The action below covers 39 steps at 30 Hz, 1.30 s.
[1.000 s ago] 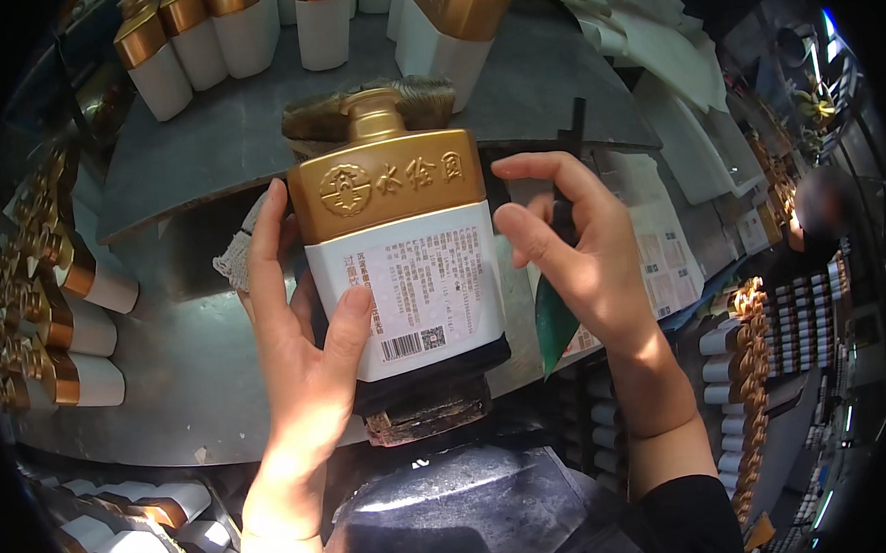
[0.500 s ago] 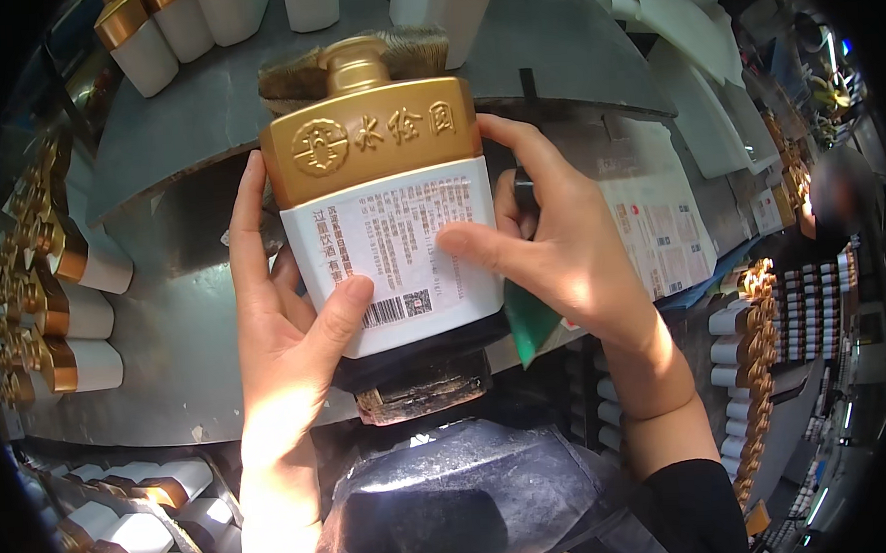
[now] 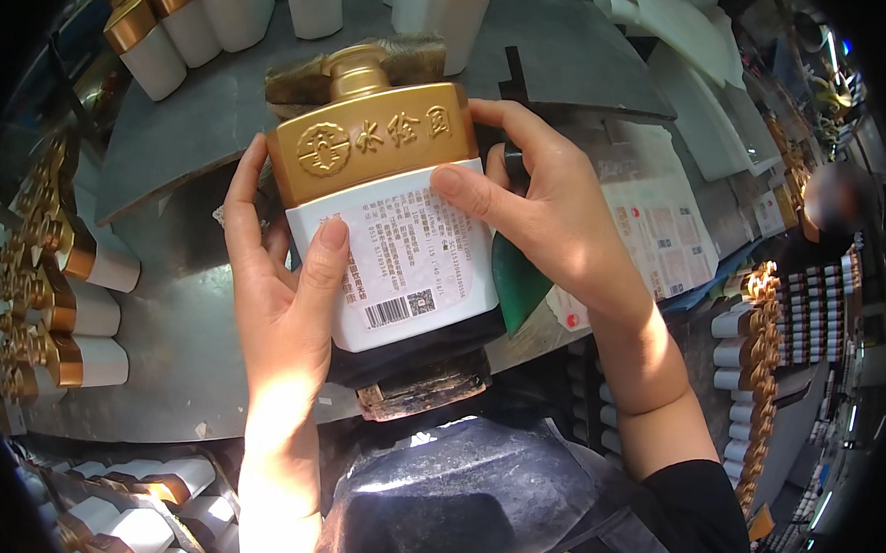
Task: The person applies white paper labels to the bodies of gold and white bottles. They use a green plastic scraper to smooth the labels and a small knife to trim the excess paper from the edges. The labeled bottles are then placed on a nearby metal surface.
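A flat-sided bottle (image 3: 376, 145), gold at the neck and shoulder and white below, is upright between my hands. Its white face carries a printed paper label (image 3: 407, 253). My left hand (image 3: 286, 295) grips the left side, its thumb pressing the label's left edge. From the right, my right hand (image 3: 560, 205) clasps the bottle, thumb on the label's upper right corner. A green flat piece (image 3: 522, 284) hangs below my right hand's curled fingers, beside a dark, handle-like part; how it is held is partly hidden. The bottle's base rests near a dark block (image 3: 424, 390).
Behind the bottle lies a brownish, bristly-looking block (image 3: 293, 87). Sheets of printed labels (image 3: 661, 225) lie at right. Gold-and-white bottles stand at the far edge (image 3: 317, 11), left (image 3: 94, 305) and lower left (image 3: 141, 533). More bottles are stacked at right, near a person (image 3: 822, 247).
Both thumbs have moved up the label, the left one from near the barcode, the right one to the upper corner. The bottle has shifted only slightly. The green piece shows more fully.
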Motion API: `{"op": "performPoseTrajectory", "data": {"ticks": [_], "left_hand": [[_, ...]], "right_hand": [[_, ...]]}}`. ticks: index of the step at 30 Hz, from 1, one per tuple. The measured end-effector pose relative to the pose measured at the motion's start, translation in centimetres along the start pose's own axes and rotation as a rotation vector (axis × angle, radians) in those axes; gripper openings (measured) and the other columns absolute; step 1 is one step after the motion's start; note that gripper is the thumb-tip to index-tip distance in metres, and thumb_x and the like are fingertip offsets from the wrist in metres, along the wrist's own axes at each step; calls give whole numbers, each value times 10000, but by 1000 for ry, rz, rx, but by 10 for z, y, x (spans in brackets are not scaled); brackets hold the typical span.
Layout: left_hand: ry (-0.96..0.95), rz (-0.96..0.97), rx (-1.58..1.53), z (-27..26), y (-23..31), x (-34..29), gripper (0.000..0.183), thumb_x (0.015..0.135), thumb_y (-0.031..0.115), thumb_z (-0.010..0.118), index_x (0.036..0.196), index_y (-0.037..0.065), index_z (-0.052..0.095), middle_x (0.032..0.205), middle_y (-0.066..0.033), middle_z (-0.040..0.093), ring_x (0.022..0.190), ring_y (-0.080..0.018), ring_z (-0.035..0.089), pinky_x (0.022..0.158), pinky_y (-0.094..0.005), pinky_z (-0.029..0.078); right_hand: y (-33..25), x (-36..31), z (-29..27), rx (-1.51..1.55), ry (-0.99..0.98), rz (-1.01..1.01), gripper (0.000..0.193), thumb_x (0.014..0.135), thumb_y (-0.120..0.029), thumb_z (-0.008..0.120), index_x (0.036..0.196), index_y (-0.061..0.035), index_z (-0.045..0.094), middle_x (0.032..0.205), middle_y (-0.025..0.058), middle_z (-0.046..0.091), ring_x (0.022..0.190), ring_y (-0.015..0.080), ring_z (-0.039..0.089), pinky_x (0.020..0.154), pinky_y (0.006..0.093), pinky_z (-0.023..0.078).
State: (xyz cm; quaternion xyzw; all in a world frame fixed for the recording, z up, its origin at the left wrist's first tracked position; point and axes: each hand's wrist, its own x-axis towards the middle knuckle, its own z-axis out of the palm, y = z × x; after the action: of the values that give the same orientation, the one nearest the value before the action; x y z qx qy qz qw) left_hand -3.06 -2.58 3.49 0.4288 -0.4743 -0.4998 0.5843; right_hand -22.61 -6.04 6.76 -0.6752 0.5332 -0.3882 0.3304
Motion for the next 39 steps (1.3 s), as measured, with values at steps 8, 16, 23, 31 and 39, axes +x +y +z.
{"op": "performPoseTrajectory", "data": {"ticks": [8, 16, 23, 31, 39], "left_hand": [[-38, -13, -63, -8, 1, -12, 787, 887, 211, 693, 1508, 80, 230, 1345, -185, 490, 1195, -254, 520, 1010, -380, 434], [-24, -78, -73, -7, 1, -12, 799, 846, 123, 713, 1496, 81, 250, 1399, -191, 419, 1218, -277, 489, 1028, -398, 439], [-12, -56, 7, -8, 4, -5, 776, 863, 232, 706, 1477, 67, 260, 1389, -176, 417, 1221, -274, 481, 978, -373, 469], [22, 8, 30, -7, -7, 1, 750, 869, 246, 702, 1459, 57, 281, 1372, -174, 432, 1204, -265, 491, 983, -368, 462], [-2, -78, -87, -6, 0, -2, 751, 886, 248, 692, 1475, 72, 260, 1331, -202, 473, 1209, -262, 495, 995, -370, 449]], "right_hand": [[5, -12, -7, 64, -82, -15, 637, 809, -302, 766, 1280, 54, 527, 604, 7, 506, 558, 74, 481, 516, 244, 390], [-2, -14, -3, -4, -67, 11, 671, 769, -290, 795, 1286, 42, 526, 602, 16, 509, 552, 91, 493, 514, 249, 396], [2, -8, -5, 119, -64, -14, 609, 817, -318, 758, 1232, 75, 548, 572, -12, 469, 537, 52, 443, 497, 237, 364], [0, -3, 1, 27, -3, 10, 556, 815, -313, 747, 1169, 80, 575, 555, -7, 474, 518, 62, 448, 496, 246, 367], [-1, -3, -1, 45, -9, 4, 560, 810, -300, 751, 1182, 77, 566, 558, -5, 467, 522, 59, 440, 498, 247, 368]]}}
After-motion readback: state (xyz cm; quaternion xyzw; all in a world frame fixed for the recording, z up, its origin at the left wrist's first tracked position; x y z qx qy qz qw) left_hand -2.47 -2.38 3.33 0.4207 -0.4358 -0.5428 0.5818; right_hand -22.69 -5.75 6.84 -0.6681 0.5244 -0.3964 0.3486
